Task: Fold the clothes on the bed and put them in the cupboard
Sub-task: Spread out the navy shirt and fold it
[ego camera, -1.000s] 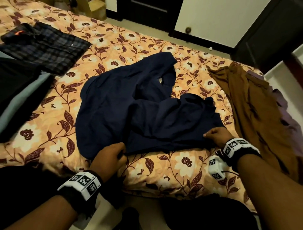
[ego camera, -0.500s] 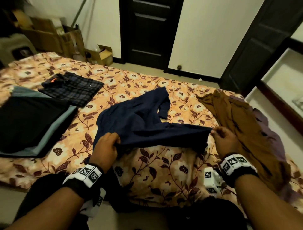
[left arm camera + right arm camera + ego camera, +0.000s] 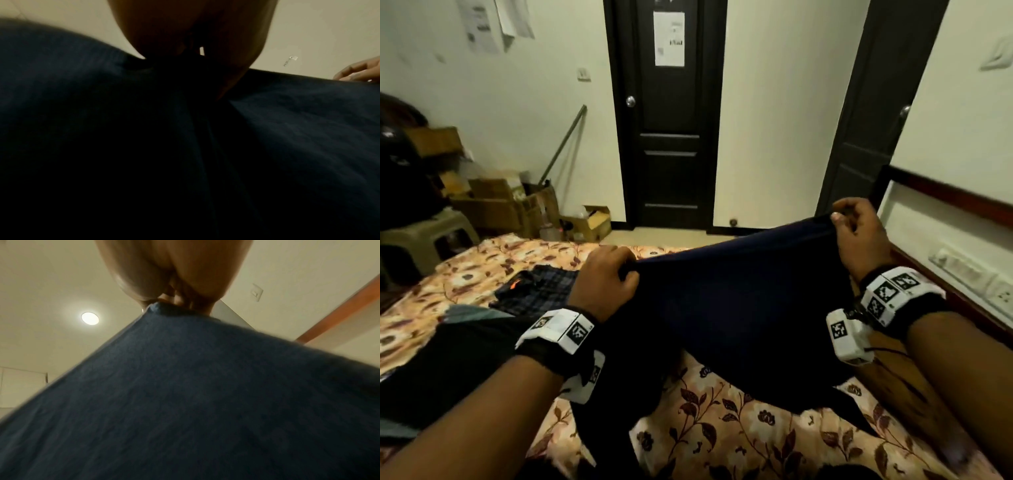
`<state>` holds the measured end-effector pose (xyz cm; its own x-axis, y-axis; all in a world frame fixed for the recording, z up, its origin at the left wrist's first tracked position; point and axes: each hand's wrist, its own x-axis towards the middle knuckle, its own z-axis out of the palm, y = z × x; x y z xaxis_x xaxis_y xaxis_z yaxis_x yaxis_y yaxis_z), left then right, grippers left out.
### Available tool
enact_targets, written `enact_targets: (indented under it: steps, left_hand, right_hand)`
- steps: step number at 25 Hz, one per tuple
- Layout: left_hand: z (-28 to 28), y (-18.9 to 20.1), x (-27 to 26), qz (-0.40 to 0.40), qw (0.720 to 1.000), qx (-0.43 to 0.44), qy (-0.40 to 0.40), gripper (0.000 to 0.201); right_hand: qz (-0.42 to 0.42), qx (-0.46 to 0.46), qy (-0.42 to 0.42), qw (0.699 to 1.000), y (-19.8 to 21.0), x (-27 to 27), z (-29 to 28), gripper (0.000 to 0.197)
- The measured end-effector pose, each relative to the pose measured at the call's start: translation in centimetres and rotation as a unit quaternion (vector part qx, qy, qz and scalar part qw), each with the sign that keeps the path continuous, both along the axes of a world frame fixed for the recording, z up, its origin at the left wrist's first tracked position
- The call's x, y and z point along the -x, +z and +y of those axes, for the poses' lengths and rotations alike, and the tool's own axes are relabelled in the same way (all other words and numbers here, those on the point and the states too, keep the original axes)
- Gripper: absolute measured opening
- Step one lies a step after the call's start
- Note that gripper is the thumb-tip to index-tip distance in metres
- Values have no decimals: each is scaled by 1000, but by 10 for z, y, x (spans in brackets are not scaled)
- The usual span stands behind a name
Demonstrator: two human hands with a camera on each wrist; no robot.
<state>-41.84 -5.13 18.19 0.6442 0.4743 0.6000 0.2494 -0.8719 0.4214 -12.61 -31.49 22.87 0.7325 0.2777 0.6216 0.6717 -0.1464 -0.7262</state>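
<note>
A navy blue garment (image 3: 736, 308) hangs in the air over the flowered bed (image 3: 722, 428), stretched between both hands. My left hand (image 3: 606, 281) grips its left corner in a fist, and the cloth (image 3: 185, 129) bunches under the fingers in the left wrist view. My right hand (image 3: 856, 233) pinches the right corner higher up; the right wrist view shows the fabric (image 3: 185, 386) gathered at the fingertips (image 3: 180, 300). The garment's lower part trails onto the bed.
A folded checked garment (image 3: 541, 291) and a dark folded stack (image 3: 448, 359) lie on the bed at left. Cardboard boxes (image 3: 496, 202) and a stool (image 3: 424, 240) stand beyond the bed. A black door (image 3: 671, 137) faces me; a shelf ledge (image 3: 945, 240) runs along the right.
Both hands have lifted the navy garment off the bed and raised it, the right hand higher. The head view has tilted up toward the door.
</note>
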Motion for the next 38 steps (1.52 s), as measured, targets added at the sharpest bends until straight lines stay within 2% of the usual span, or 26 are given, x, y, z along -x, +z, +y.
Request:
enact_targets:
  steps: [3, 4, 6, 8, 10, 11, 12, 13, 14, 15, 16, 17, 19, 21, 22, 23, 25, 26, 28, 30, 33, 34, 35, 38]
  left_hand:
    - [30, 43, 3, -15, 994, -88, 64, 14]
    - [40, 51, 4, -26, 992, -85, 93, 15]
    - [52, 54, 1, 3, 993, 30, 115, 11]
    - [49, 42, -4, 30, 982, 174, 66, 12]
    - [41, 27, -1, 35, 972, 232, 30, 23]
    - [38, 22, 2, 76, 969, 235, 10, 27]
    - [39, 15, 6, 165, 963, 211, -5, 28]
    - [39, 7, 9, 277, 946, 166, -11, 26]
    - [39, -3, 11, 355, 925, 133, -2, 22]
    - [40, -14, 13, 381, 916, 124, 8, 16]
    - [41, -23, 14, 358, 922, 150, 11, 14]
    - [43, -31, 15, 310, 931, 191, 21, 15]
    - [48, -36, 15, 222, 941, 249, 53, 13]
    - [56, -31, 11, 195, 939, 276, 64, 5]
    - [63, -27, 6, 191, 939, 276, 72, 5]
    - [71, -23, 1, 190, 941, 266, 86, 14]
    - [93, -18, -11, 198, 942, 244, 115, 30]
    - [102, -15, -17, 213, 941, 233, 121, 33]
    - [124, -15, -36, 250, 939, 210, 109, 32]
    - [144, -12, -54, 271, 940, 179, 108, 28]
    - [164, -8, -72, 280, 928, 187, 158, 32]
    - [168, -8, -76, 298, 916, 196, 181, 31]
    - [174, -10, -81, 313, 905, 208, 199, 25]
    - [181, -27, -83, 352, 876, 231, 237, 7]
  right_hand:
    - [-66, 20, -8, 998, 49, -4, -2, 12]
    - [-80, 31, -16, 996, 61, -8, -2, 10]
    - [-86, 47, -19, 995, 77, -8, -1, 10]
    - [-84, 62, -33, 994, 80, -6, 1, 12]
    - [-77, 68, -76, 992, 73, -9, -2, 15]
    - [-63, 76, -107, 989, 66, -13, -5, 16]
    - [-46, 95, -137, 985, 59, -15, -9, 18]
    - [-36, 131, -168, 976, 51, -18, -13, 20]
    - [-29, 181, -197, 963, 41, -19, -17, 23]
    - [-30, 230, -217, 948, 31, -18, -19, 26]
    - [-29, 268, -227, 936, 23, -16, -21, 30]
    - [-29, 282, -220, 933, 15, -15, -22, 33]
    - [-17, 267, -156, 951, 3, -19, -26, 44]
    - [-12, 258, -69, 964, -4, -26, -32, 63]
    - [-14, 287, -30, 957, -4, -29, -33, 66]
    - [-18, 336, 15, 942, -6, -33, -32, 64]
    - [-38, 445, 83, 891, -14, -45, -24, 66]
    - [-58, 467, 101, 877, -18, -51, -21, 70]
    - [-141, 448, 128, 874, -30, -74, -5, 69]
    - [-224, 463, 146, 845, -43, -104, 18, 57]
    - [-258, 546, 186, 775, -50, -132, 44, 30]
    - [-259, 553, 182, 771, -55, -136, 51, 26]
    - [-264, 555, 160, 772, -60, -140, 59, 24]
    - [-250, 481, 102, 834, -81, -134, 78, 12]
